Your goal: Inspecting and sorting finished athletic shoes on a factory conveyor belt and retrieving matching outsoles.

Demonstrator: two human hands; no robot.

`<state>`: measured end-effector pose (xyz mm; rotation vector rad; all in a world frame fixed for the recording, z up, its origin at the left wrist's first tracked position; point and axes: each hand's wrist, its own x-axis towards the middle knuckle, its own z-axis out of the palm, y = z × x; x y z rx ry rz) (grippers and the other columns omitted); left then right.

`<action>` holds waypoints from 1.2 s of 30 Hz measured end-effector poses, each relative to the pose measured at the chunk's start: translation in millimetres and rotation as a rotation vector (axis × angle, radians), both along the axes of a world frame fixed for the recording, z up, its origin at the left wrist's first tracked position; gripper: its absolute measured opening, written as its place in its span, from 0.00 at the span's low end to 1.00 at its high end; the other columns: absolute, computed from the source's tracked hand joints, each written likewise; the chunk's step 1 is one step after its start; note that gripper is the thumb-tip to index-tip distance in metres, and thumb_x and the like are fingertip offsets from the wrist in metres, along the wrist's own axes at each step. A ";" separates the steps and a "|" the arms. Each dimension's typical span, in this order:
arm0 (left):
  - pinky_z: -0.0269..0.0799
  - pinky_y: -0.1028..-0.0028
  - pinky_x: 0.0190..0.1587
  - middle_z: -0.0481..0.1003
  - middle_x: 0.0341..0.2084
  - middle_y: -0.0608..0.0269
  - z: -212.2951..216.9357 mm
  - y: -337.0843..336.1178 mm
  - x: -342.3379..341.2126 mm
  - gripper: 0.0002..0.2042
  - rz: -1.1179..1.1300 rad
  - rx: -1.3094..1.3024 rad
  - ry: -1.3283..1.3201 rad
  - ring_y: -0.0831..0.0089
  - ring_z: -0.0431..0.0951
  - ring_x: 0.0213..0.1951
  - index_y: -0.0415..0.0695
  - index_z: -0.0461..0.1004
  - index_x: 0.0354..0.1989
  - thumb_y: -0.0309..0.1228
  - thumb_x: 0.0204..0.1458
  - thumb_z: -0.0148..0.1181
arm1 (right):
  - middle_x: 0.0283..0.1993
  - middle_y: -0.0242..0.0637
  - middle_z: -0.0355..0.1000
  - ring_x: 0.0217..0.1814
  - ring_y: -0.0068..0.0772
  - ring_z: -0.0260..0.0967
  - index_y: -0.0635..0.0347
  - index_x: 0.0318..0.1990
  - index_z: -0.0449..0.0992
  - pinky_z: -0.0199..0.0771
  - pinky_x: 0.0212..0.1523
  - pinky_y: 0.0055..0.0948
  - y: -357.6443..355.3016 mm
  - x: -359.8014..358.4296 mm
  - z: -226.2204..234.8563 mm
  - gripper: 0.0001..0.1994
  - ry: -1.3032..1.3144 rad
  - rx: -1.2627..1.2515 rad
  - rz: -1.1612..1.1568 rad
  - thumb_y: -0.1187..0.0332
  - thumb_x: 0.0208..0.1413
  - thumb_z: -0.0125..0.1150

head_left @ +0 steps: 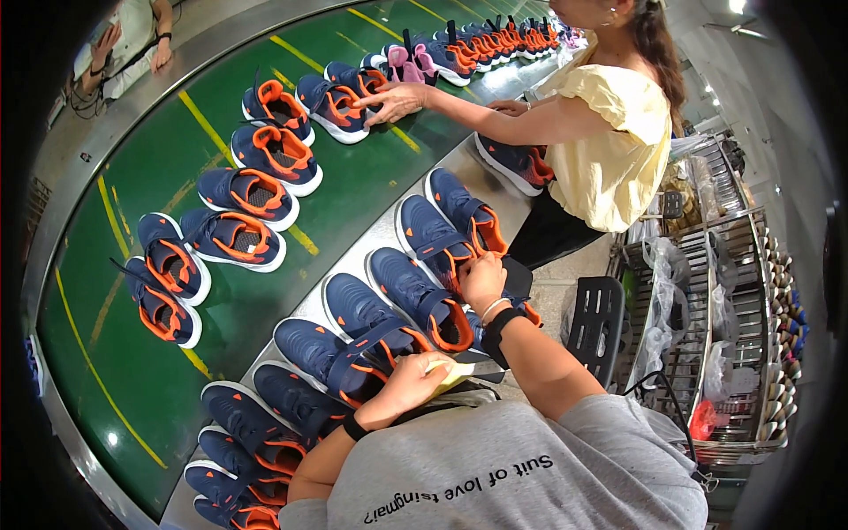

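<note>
Where right hand point(483, 283) sits, navy shoe point(428, 231) touching

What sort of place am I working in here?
Probably a shoe factory's assembly or finishing line: rows of matching navy-and-orange shoes stand along a long green work surface, and a co-worker reaches for shoes on it too.

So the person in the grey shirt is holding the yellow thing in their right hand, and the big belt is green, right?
Not quite: the head view shows the yellow thing in their left hand, not the right. The big belt is green.
</note>
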<state>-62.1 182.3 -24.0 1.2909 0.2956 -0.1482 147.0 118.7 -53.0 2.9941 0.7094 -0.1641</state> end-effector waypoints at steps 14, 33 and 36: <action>0.61 0.82 0.25 0.69 0.20 0.74 -14.0 21.0 -19.5 0.13 0.036 -0.176 0.021 0.87 0.64 0.24 0.36 0.73 0.38 0.36 0.56 0.51 | 0.52 0.39 0.62 0.58 0.40 0.55 0.56 0.39 0.78 0.54 0.56 0.38 30.3 -5.3 0.9 0.13 0.175 -0.365 -0.183 0.64 0.47 0.55; 0.65 0.81 0.34 0.73 0.28 0.68 -8.4 2.9 -20.9 0.11 0.087 -0.141 0.054 0.84 0.68 0.31 0.34 0.72 0.38 0.32 0.55 0.51 | 0.47 0.46 0.65 0.54 0.45 0.60 0.63 0.38 0.77 0.60 0.52 0.40 12.5 -7.2 -6.9 0.13 0.134 -0.258 -0.016 0.68 0.47 0.53; 0.67 0.80 0.38 0.74 0.31 0.66 -3.6 -6.3 -17.2 0.09 0.092 -0.111 0.073 0.82 0.71 0.33 0.33 0.72 0.38 0.27 0.54 0.52 | 0.36 0.48 0.71 0.41 0.47 0.68 0.57 0.37 0.78 0.68 0.45 0.40 -9.5 4.2 7.8 0.11 0.249 -0.023 0.263 0.68 0.45 0.56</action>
